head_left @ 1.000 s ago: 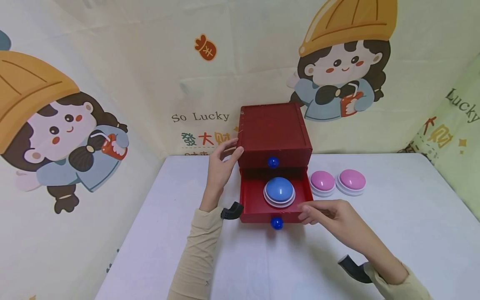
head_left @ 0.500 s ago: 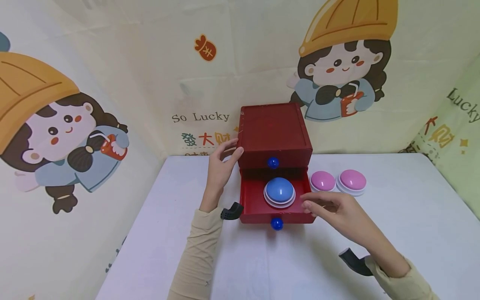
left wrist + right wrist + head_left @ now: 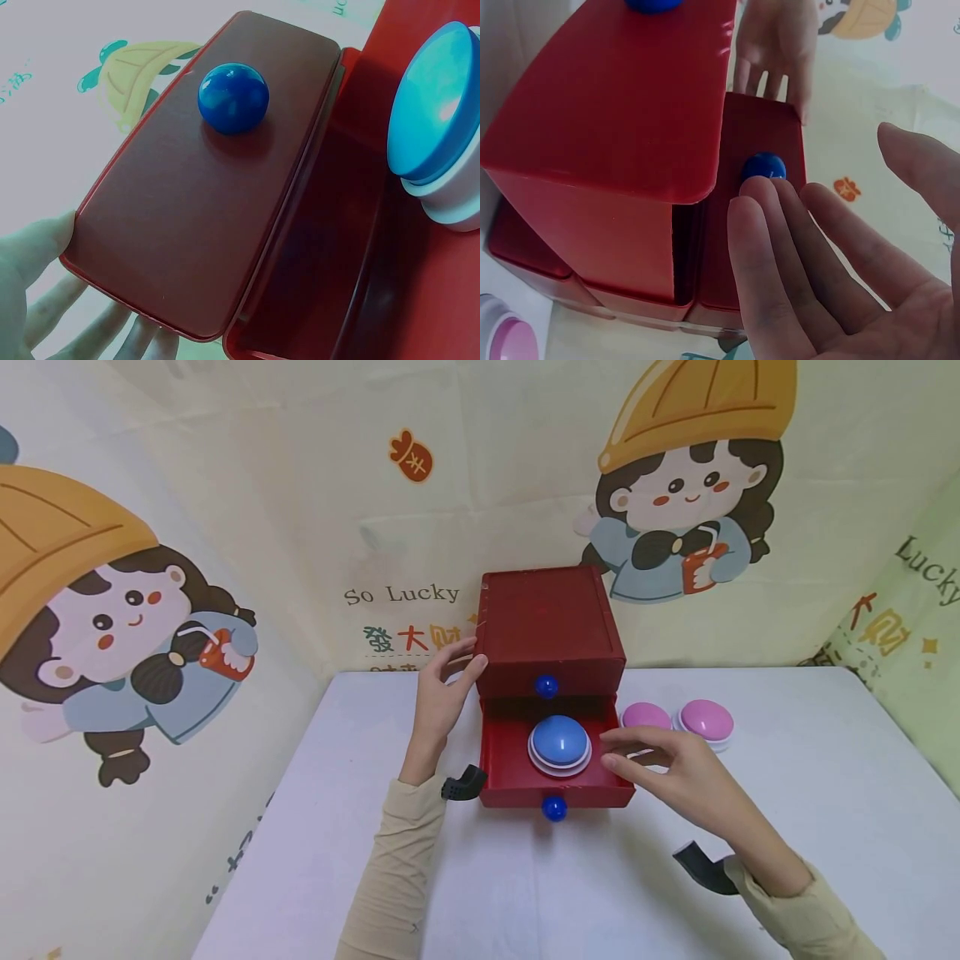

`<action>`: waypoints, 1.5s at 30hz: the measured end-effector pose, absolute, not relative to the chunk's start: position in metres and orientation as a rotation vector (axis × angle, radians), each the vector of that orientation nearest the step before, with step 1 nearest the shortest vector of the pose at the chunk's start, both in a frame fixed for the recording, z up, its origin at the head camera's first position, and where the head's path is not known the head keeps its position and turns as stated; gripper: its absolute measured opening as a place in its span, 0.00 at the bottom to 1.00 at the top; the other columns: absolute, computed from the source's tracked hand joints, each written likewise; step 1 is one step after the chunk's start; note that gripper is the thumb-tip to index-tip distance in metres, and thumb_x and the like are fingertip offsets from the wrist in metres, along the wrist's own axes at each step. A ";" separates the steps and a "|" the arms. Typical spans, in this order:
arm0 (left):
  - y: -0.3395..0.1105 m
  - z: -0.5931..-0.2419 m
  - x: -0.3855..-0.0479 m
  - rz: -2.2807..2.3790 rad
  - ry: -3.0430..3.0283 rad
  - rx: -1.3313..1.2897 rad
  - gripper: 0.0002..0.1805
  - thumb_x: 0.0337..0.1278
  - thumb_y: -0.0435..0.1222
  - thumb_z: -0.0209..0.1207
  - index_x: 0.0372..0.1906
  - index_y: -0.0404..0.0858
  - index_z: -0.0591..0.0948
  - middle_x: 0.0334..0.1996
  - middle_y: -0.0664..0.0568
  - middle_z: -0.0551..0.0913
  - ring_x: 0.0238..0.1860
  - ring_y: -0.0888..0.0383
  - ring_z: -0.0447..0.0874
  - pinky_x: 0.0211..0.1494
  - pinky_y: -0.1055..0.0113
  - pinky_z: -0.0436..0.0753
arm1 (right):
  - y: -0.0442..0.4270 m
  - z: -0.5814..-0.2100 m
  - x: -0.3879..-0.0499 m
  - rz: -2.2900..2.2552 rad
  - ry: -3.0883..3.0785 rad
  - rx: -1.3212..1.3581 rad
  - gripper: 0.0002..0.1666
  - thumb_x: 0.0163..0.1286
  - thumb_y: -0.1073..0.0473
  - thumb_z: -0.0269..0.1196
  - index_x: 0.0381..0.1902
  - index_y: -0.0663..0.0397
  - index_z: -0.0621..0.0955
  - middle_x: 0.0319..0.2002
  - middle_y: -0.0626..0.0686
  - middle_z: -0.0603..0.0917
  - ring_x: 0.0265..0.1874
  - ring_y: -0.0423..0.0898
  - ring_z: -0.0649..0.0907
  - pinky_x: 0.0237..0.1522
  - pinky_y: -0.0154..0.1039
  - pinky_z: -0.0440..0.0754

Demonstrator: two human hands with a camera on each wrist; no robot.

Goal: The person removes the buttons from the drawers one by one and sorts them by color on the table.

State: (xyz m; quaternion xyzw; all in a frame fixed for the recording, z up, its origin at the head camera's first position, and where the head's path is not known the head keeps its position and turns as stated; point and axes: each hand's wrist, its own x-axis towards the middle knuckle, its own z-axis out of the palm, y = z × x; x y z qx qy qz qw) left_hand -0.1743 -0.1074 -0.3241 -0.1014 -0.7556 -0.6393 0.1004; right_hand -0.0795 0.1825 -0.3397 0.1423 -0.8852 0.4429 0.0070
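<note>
My left hand (image 3: 441, 692) touches the left side of a small red two-drawer cabinet (image 3: 551, 618). In the left wrist view its thumb lies at the front edge, with straight fingers along the side. The upper drawer, with a blue knob (image 3: 233, 99), is closed. The lower drawer (image 3: 504, 768) is pulled out and holds a blue dome push button (image 3: 560, 741) on a white base. Over that drawer's right edge hovers my right hand (image 3: 678, 764); its fingers are spread from the thumb and hold nothing. The right wrist view shows the fingers (image 3: 754, 240) relaxed and apart from the blue button.
Two pink dome push buttons (image 3: 707, 720) with white bases stand on the white table (image 3: 525, 885) right of the cabinet; my right hand partly covers the nearer one (image 3: 647, 716). A cloth (image 3: 420, 543) printed with cartoon figures hangs behind.
My right hand has risen from the lower drawer's front right corner and moved farther back, over its right edge, with thumb and fingers parting. The left hand and the drawers have stayed put.
</note>
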 end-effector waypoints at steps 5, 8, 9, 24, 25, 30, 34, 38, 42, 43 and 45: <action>-0.108 -0.328 -0.178 -1.898 -2.223 -0.302 0.24 0.66 0.37 0.61 0.64 0.35 0.76 0.59 0.42 0.78 0.59 0.45 0.77 0.58 0.53 0.81 | 0.182 -0.339 -0.083 1.398 -2.763 0.456 0.24 0.65 0.49 0.69 0.56 0.52 0.83 0.51 0.55 0.85 0.46 0.51 0.86 0.40 0.28 0.83; -0.110 -0.341 -0.187 -1.898 -2.206 -0.306 0.24 0.65 0.40 0.62 0.64 0.40 0.78 0.59 0.46 0.79 0.59 0.48 0.77 0.58 0.54 0.81 | 0.180 -0.340 -0.085 1.394 -2.767 0.456 0.25 0.64 0.49 0.70 0.57 0.52 0.82 0.52 0.55 0.85 0.47 0.52 0.85 0.41 0.29 0.83; -0.111 -0.345 -0.190 -1.894 -2.203 -0.305 0.23 0.65 0.41 0.63 0.64 0.42 0.78 0.58 0.48 0.79 0.58 0.50 0.78 0.57 0.55 0.82 | 0.180 -0.341 -0.086 1.384 -2.767 0.459 0.26 0.64 0.49 0.70 0.57 0.52 0.82 0.52 0.55 0.84 0.47 0.52 0.85 0.42 0.31 0.84; -0.108 -0.326 -0.176 -1.888 -2.227 -0.306 0.24 0.66 0.37 0.61 0.64 0.34 0.76 0.59 0.42 0.78 0.59 0.45 0.77 0.58 0.53 0.82 | 0.169 -0.351 -0.106 1.346 -2.732 0.576 0.30 0.59 0.55 0.74 0.58 0.58 0.81 0.53 0.59 0.83 0.48 0.57 0.83 0.49 0.56 0.85; -0.108 -0.327 -0.176 -1.887 -2.227 -0.307 0.24 0.66 0.37 0.61 0.64 0.34 0.76 0.60 0.42 0.78 0.59 0.45 0.77 0.58 0.53 0.81 | 0.168 -0.352 -0.107 1.343 -2.729 0.586 0.31 0.58 0.55 0.75 0.58 0.58 0.80 0.53 0.59 0.83 0.49 0.57 0.83 0.49 0.56 0.84; -0.108 -0.327 -0.177 -1.896 -2.224 -0.303 0.24 0.66 0.37 0.61 0.64 0.35 0.76 0.60 0.42 0.78 0.59 0.46 0.77 0.58 0.53 0.81 | 0.166 -0.357 -0.110 1.304 -2.720 0.624 0.32 0.58 0.54 0.75 0.59 0.58 0.80 0.54 0.58 0.83 0.51 0.57 0.81 0.48 0.55 0.85; -0.107 -0.326 -0.177 -1.895 -2.224 -0.299 0.24 0.65 0.37 0.61 0.64 0.34 0.76 0.60 0.42 0.79 0.59 0.46 0.77 0.57 0.54 0.82 | 0.163 -0.361 -0.113 1.301 -2.720 0.653 0.33 0.58 0.54 0.75 0.60 0.59 0.79 0.55 0.59 0.82 0.53 0.59 0.81 0.48 0.55 0.85; -0.107 -0.324 -0.176 -1.885 -2.227 -0.300 0.24 0.65 0.36 0.61 0.64 0.34 0.76 0.60 0.42 0.79 0.58 0.46 0.77 0.58 0.53 0.82 | 0.160 -0.363 -0.115 1.295 -2.728 0.663 0.35 0.57 0.55 0.76 0.61 0.59 0.78 0.57 0.59 0.81 0.54 0.60 0.81 0.49 0.55 0.85; -0.107 -0.323 -0.174 -1.875 -2.233 -0.300 0.24 0.65 0.36 0.61 0.65 0.34 0.76 0.60 0.42 0.78 0.58 0.47 0.78 0.58 0.53 0.82 | 0.158 -0.363 -0.116 1.265 -2.743 0.662 0.37 0.55 0.54 0.76 0.62 0.59 0.77 0.58 0.59 0.81 0.55 0.60 0.80 0.49 0.55 0.85; -0.107 -0.323 -0.174 -1.873 -2.236 -0.299 0.24 0.65 0.36 0.61 0.65 0.34 0.76 0.60 0.42 0.78 0.58 0.47 0.78 0.58 0.53 0.82 | 0.157 -0.363 -0.117 1.263 -2.747 0.662 0.38 0.56 0.54 0.76 0.62 0.59 0.77 0.58 0.59 0.81 0.55 0.60 0.80 0.49 0.56 0.85; -0.107 -0.324 -0.175 -1.874 -2.239 -0.295 0.25 0.66 0.36 0.61 0.65 0.34 0.76 0.60 0.42 0.78 0.58 0.48 0.78 0.58 0.54 0.82 | 0.156 -0.364 -0.117 1.254 -2.759 0.659 0.38 0.56 0.54 0.76 0.62 0.59 0.77 0.59 0.60 0.80 0.56 0.61 0.80 0.49 0.56 0.85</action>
